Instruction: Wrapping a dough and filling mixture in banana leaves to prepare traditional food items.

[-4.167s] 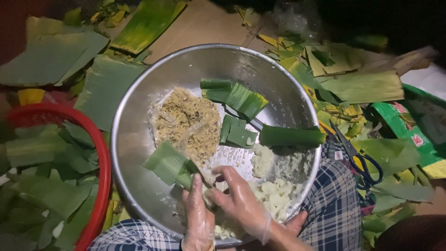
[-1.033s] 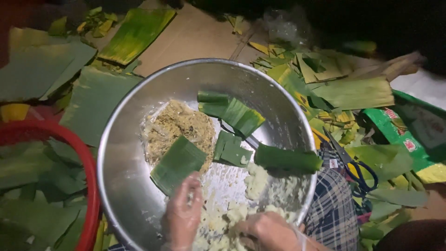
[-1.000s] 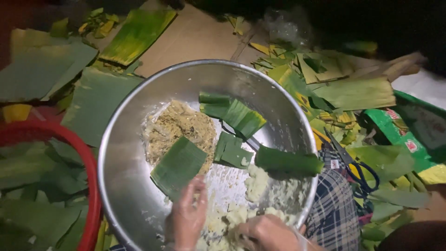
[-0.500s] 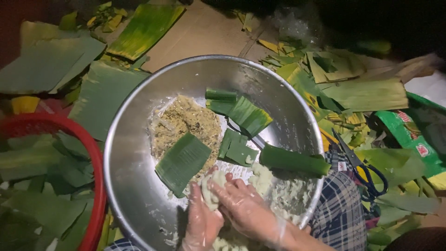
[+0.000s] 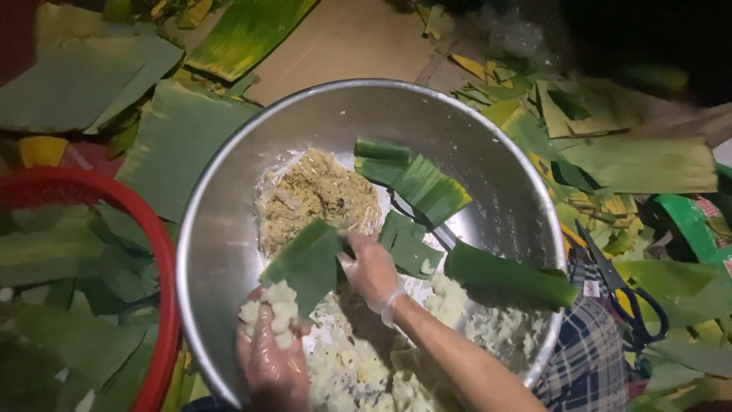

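Observation:
A big steel bowl (image 5: pixel 229 229) sits in front of me. My left hand (image 5: pixel 273 368), in a thin clear glove, holds a lump of pale dough (image 5: pixel 268 311) against the lower end of a green leaf piece (image 5: pixel 306 263). My right hand (image 5: pixel 372 271), also gloved, reaches over the dough and touches the leaf's right edge beside a mound of brownish crumbly filling (image 5: pixel 316 194). More pale dough (image 5: pixel 358 374) lies at the bowl's near side. Loose leaf pieces (image 5: pixel 423 187) and a rolled leaf (image 5: pixel 509 275) lie in the right half of the bowl.
A red basket rim (image 5: pixel 156 252) with cut leaves stands at the left. Large banana leaves (image 5: pixel 84 76) and scraps cover cardboard (image 5: pixel 343 38) around the bowl. Dark-handled scissors (image 5: pixel 621 294) lie at the right, next to checked cloth (image 5: pixel 587 358).
My left hand has lifted a lump of dough up to the leaf piece. My right hand has moved from the dough up to the leaf's edge near the filling.

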